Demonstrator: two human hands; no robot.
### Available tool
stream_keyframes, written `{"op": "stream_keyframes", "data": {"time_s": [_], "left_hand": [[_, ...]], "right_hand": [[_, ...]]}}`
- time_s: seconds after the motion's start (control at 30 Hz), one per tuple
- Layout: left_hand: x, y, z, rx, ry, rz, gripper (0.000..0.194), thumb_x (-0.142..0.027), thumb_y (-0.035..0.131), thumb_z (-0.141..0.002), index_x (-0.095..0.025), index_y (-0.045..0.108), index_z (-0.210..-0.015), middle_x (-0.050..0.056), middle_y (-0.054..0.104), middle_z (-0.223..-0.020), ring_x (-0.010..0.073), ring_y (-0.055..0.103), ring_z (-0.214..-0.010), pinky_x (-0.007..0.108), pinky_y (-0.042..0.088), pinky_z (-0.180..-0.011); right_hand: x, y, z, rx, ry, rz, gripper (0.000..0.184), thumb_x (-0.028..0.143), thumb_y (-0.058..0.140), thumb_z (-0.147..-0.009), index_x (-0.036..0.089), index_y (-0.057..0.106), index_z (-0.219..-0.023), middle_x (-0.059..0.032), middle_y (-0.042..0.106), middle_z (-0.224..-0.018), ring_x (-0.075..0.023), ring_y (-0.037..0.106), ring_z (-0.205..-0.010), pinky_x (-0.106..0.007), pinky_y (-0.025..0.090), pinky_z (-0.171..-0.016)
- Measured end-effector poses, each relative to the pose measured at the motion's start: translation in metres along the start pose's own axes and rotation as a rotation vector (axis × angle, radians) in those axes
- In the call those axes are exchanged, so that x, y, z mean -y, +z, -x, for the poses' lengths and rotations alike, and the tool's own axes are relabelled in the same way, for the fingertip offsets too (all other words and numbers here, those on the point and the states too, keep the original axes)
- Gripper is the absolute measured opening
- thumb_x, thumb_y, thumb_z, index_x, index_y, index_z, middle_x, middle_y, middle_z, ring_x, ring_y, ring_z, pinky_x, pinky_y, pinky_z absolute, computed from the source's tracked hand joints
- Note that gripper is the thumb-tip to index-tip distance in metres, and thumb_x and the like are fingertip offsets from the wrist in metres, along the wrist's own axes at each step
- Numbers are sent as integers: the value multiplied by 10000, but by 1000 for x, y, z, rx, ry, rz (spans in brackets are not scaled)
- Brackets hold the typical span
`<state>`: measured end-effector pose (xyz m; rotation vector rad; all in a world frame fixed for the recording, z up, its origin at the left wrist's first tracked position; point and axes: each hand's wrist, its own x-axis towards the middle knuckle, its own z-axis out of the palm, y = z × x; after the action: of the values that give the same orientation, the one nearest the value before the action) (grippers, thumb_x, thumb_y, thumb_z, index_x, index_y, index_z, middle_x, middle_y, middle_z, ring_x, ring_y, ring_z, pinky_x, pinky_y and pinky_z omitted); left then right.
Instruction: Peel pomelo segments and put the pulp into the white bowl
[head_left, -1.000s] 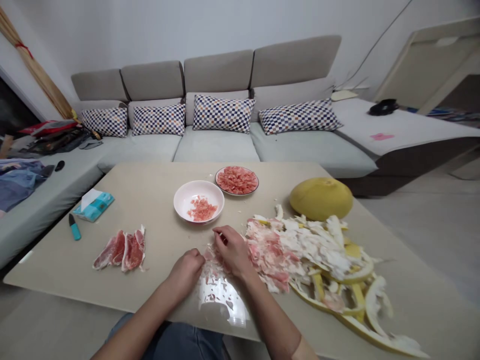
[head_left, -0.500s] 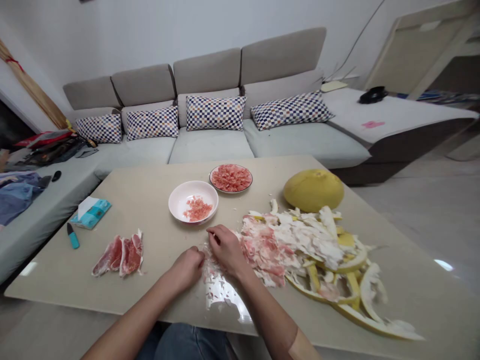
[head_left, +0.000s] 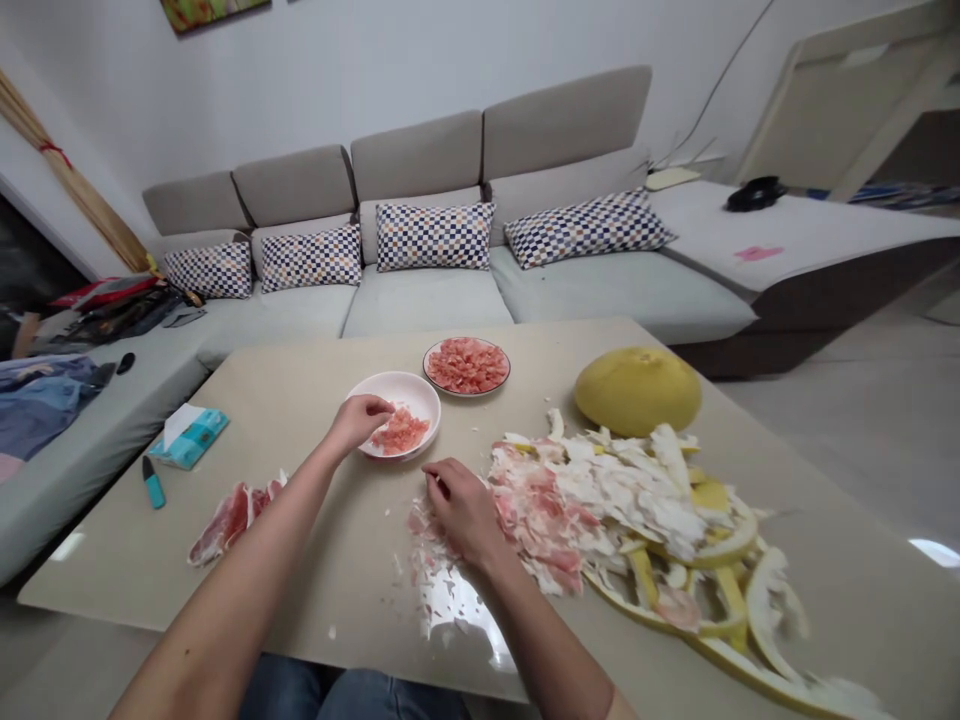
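Observation:
My left hand [head_left: 361,420] is over the left rim of a white bowl [head_left: 426,400], its fingertips pinched above the small pile of pink pomelo flesh [head_left: 401,430] inside. Whatever it may hold is hidden. On the table right of the bowl's front, my right hand [head_left: 459,505] is curled, thumb and fingertips together; I cannot see what is between them. Scraps of pink and white membrane [head_left: 429,535] lie beside and under it. Peeled pomelo segments [head_left: 229,520] rest at the left, partly covered by my left forearm.
Behind the bowl stands a plate of pomelo flesh [head_left: 466,366]. On the right, a whole yellow pomelo [head_left: 637,390] sits behind heaped membranes and rind [head_left: 622,500]. A tissue pack [head_left: 191,437] and a teal-handled knife [head_left: 153,485] lie at the left.
My left hand has moved from beside my right hand up and leftward to the bowl. The pile in the bowl looks larger. My right hand stays nearly in place; the view has shifted slightly.

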<state>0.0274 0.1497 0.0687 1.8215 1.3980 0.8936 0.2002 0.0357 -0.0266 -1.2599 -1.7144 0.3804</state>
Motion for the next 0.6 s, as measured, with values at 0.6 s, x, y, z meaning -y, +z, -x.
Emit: {"op": "stream_keyframes", "data": {"time_s": [0.6], "left_hand": [[94,-45,214,-389,-293,18,426,-607,619,-734,-193,675,-656,-6,632,-603,191,578,-601,254,450,-561]], "right_hand": [[3,13,8,71,23,-26,218,155,481,-880,198,684,-945,-82,720,-885,-228,681,-821,-353,539,-750]]}}
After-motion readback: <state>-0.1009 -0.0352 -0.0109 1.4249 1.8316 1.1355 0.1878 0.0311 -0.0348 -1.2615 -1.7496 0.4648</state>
